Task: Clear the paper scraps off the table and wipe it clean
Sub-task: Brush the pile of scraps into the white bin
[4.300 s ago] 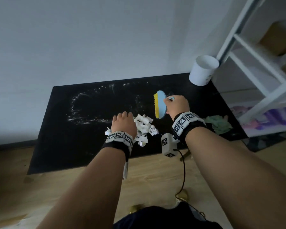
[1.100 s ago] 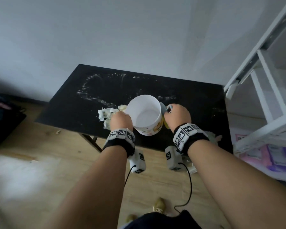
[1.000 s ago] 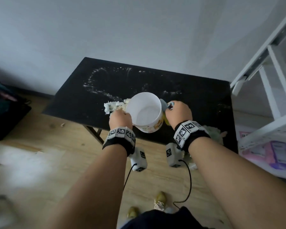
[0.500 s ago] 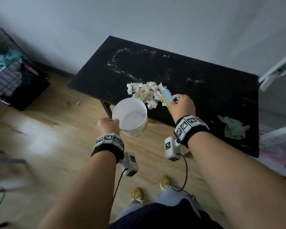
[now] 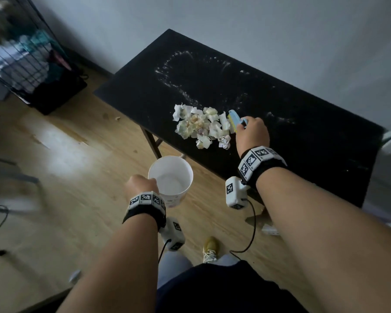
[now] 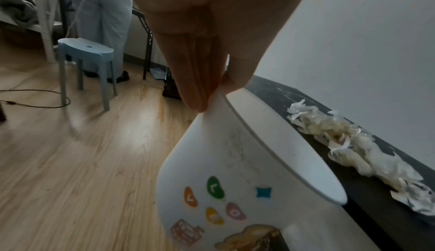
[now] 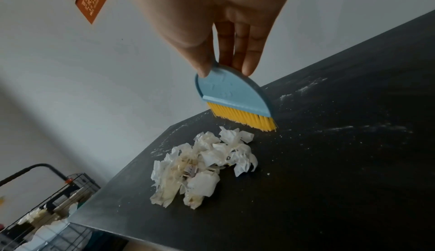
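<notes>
Right grip [image 7: 212, 31] on brush [image 7: 237, 97], scraps [image 7: 202, 165] just beside, left grip [image 5: 140, 187] pinching cup [image 5: 171, 179]

Left hand [image 5: 140, 186] pinched, forearm low; right hand [image 5: 252, 134] pinched, arm extended forward.

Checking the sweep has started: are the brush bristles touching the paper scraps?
Apart. The right wrist view shows bare black table between the brush bristles and the paper scraps.

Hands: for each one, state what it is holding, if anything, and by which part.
The left hand pinches the white cup by its rim. The right hand grips the blue brush by the rounded top of its back, bristles pointing down.
</notes>
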`<control>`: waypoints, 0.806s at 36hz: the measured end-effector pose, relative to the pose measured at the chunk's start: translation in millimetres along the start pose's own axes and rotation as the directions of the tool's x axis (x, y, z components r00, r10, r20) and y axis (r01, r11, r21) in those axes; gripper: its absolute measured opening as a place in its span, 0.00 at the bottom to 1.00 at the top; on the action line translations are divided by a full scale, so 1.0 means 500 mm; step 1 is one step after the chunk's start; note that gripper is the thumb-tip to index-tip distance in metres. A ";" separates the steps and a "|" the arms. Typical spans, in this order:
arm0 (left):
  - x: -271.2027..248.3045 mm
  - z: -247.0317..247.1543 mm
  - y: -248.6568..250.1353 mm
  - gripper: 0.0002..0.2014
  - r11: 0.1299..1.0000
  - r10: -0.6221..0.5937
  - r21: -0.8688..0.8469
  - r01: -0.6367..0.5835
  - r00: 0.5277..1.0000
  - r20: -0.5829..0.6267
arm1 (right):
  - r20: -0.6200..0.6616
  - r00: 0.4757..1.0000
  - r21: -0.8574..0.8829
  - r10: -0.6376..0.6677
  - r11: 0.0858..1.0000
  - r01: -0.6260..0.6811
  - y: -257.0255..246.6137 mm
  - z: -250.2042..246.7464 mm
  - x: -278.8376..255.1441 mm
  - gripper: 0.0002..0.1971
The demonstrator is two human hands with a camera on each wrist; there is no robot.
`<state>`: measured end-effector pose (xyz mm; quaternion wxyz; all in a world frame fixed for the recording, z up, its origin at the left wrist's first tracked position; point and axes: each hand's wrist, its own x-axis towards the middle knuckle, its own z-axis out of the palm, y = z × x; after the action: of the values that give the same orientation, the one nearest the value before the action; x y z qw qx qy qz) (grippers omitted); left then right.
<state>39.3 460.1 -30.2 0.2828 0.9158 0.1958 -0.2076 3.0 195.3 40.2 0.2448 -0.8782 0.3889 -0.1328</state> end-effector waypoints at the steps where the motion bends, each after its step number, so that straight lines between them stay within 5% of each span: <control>1: -0.006 0.013 0.001 0.11 1.000 -0.007 0.002 0.007 1.000 0.001 | 0.008 1.000 -0.008 -0.015 1.000 0.015 0.007 -0.001 0.007 0.14; 16: -0.032 0.140 0.041 0.09 0.992 -0.027 0.124 0.019 0.998 0.063 | 0.097 0.991 -0.129 -0.089 0.986 0.102 0.068 0.029 0.090 0.14; 29: -0.011 0.169 0.080 0.12 0.993 -0.026 0.113 0.016 0.996 0.090 | 0.305 0.944 -0.277 -0.127 0.936 0.215 0.057 0.054 0.087 0.14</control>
<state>30.9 377.5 -73.7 0.2375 0.9176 0.1803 -0.2630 25.5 155.1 4.2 0.1458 -0.9460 0.2874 0.0347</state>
